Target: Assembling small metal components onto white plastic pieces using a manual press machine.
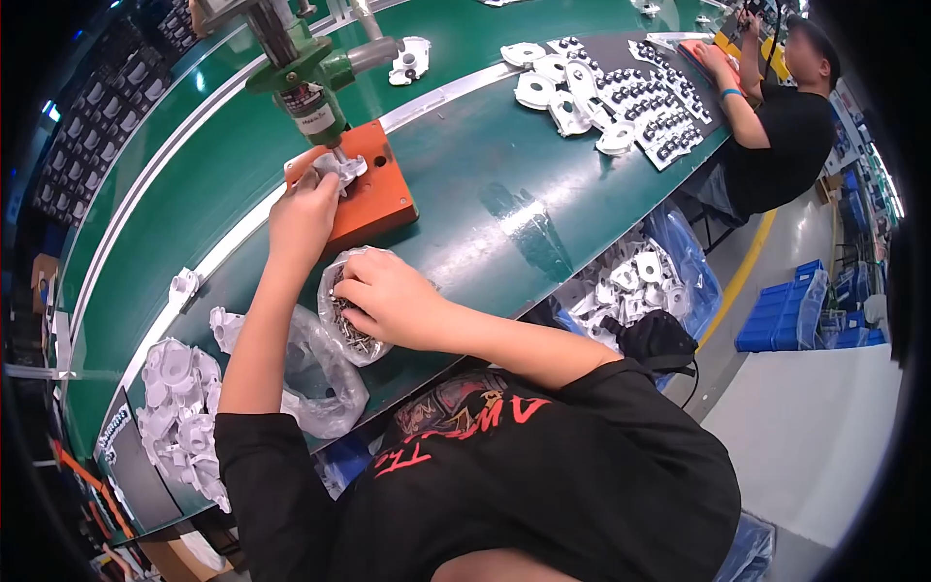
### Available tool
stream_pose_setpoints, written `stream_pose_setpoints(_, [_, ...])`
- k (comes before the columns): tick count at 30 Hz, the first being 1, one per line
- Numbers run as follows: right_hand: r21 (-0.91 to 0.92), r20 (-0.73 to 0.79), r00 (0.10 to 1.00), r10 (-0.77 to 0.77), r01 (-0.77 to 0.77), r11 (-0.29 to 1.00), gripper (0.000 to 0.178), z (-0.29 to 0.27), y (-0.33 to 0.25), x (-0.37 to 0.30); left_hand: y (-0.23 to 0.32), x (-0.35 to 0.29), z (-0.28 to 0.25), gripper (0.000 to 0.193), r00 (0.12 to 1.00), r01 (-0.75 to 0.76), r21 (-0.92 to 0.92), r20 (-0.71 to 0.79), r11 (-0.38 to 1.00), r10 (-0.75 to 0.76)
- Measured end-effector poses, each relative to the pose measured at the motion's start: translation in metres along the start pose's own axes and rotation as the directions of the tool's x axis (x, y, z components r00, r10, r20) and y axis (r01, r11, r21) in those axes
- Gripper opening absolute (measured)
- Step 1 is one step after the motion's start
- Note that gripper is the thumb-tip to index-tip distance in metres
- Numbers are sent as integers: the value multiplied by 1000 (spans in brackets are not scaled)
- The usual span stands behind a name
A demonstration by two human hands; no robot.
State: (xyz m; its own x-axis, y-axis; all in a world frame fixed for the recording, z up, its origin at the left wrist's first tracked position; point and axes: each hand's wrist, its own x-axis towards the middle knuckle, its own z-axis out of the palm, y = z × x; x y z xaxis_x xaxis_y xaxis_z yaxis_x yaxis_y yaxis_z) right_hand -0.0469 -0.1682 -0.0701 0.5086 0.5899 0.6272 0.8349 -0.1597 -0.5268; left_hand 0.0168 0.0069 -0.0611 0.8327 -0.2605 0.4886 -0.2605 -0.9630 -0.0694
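My left hand [305,215] is closed on a white moulded part [347,172], which sits on an orange fixture block [373,209]. Directly above that part is the tip of a green press [312,105]. My right hand [388,299] reaches into a clear plastic bag [363,351] of small metal pins or screws [339,308]. Its fingers are curled among them, and whatever they pinch is hidden.
White moulded parts [179,388] are heaped at the left. More white parts [572,92] and rows of black pieces lie at the far right, near a co-worker [790,126]. A blue-lined bin [698,281] of white parts stands below the table edge.
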Motion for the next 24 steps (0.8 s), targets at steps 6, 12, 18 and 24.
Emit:
stream_pose_setpoints(6, [16, 109, 994, -13, 12, 1000, 21, -3, 5, 1, -6, -11, 7, 11, 1000, -30, -144, 0, 989, 30])
stream_pose_setpoints(12, [4, 113, 994, -5, 4, 1000, 22, -8, -4, 5, -11, -13, -8, 22, 998, -14, -257, 57, 966, 30])
stream_pose_setpoints(18, [16, 92, 996, 3, -5, 1000, 14, -9, -8, 7, -34, -51, -48, 37, 953, 302, -562, 195, 770, -231])
stream_pose_setpoints(24, [107, 71, 994, 81, -89, 990, 11, -10, -7, 8, -80, -112, -97, 33, 755, 654, -368, 370, 661, -541])
